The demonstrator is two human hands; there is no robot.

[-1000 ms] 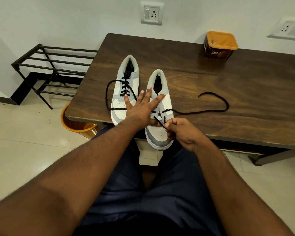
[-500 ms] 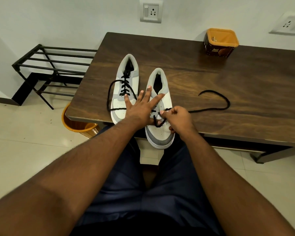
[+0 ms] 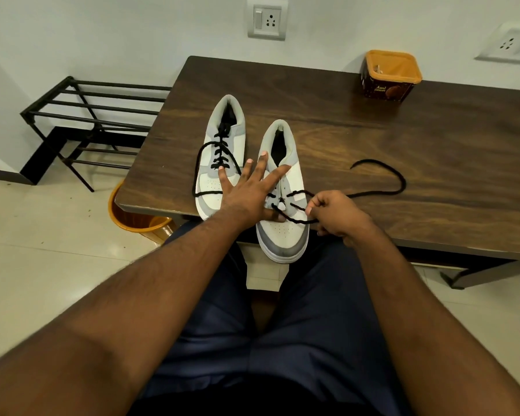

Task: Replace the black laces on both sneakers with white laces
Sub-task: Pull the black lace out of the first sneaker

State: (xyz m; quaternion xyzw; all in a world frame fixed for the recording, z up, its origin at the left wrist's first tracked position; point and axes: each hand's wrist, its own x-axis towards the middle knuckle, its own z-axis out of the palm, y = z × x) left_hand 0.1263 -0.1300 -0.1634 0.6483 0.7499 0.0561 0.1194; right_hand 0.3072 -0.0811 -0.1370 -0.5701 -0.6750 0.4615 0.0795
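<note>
Two white and grey sneakers lie on the dark wooden table [image 3: 373, 151], toes toward me. The left sneaker [image 3: 222, 145] is still threaded with a black lace. The right sneaker [image 3: 282, 235] overhangs the table's front edge. My left hand [image 3: 249, 193] lies flat with spread fingers across both shoes, pressing the right one. My right hand [image 3: 333, 214] pinches the right sneaker's black lace [image 3: 382, 190] beside the lowest eyelets. That lace's long free end loops across the table to the right. No white laces are in view.
An orange and brown tub [image 3: 389, 75] stands at the table's back right. A black metal rack [image 3: 93, 121] stands on the floor to the left. An orange bucket [image 3: 132, 217] sits under the table's left corner. My legs are below the table edge.
My right hand went up to the lowest eyelets, then drew back to the right with the lace in a pinch. My left hand stayed on the shoes.
</note>
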